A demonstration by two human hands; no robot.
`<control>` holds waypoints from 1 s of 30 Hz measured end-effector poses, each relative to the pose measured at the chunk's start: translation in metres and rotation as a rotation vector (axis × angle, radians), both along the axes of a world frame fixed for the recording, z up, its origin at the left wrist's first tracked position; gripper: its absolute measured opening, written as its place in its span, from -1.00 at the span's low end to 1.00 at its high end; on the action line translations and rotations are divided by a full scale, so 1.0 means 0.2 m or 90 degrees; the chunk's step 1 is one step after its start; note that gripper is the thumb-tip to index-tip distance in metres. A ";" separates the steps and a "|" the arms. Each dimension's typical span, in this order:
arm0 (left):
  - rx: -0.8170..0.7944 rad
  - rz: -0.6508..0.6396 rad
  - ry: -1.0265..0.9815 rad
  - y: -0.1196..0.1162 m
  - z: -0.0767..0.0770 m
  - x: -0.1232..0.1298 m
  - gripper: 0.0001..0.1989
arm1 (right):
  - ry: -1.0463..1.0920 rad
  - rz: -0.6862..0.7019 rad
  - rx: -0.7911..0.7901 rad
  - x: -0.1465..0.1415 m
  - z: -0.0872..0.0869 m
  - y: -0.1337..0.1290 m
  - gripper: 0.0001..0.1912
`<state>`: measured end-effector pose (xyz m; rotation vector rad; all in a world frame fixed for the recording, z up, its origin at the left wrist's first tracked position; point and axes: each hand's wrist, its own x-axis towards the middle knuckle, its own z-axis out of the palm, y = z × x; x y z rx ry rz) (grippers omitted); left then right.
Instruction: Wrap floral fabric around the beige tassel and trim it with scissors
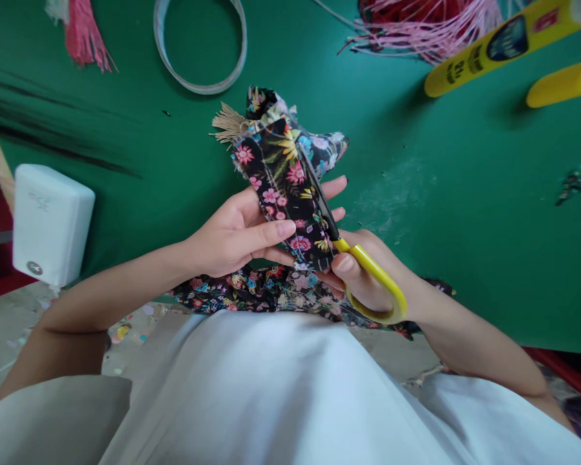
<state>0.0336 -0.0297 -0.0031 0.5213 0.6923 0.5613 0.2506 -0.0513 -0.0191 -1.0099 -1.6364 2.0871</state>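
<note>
Item: floral fabric strip, pinched in our left hand; our right hand grips yellow-handled scissors, blades on it — cutting step, needing steady feed.

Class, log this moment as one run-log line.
left hand: holds floral fabric | right hand: grips yellow scissors, blades on fabric | surface: green table

Green table: tape ring, yellow tubes (two), pink tassel.

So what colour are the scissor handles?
Yellow. The scissors show best in the head view, held in the right hand.
</note>
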 end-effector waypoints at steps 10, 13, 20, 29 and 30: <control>0.104 0.144 0.224 0.09 -0.01 -0.06 -0.67 | -0.001 0.017 0.046 0.01 0.01 0.03 -0.44; 0.213 0.217 0.215 0.13 -0.05 -0.08 -0.84 | 0.000 0.017 0.062 0.00 0.01 0.04 -0.45; 0.398 0.262 0.160 0.17 -0.09 -0.10 -0.78 | -0.007 0.008 0.134 0.00 0.00 0.04 -0.44; 0.214 0.249 0.175 0.07 -0.04 -0.03 -0.92 | -0.020 0.031 0.141 0.00 0.02 0.04 -0.41; 0.184 0.241 0.161 0.07 -0.04 -0.03 -0.91 | -0.020 0.030 0.148 0.00 0.03 0.04 -0.41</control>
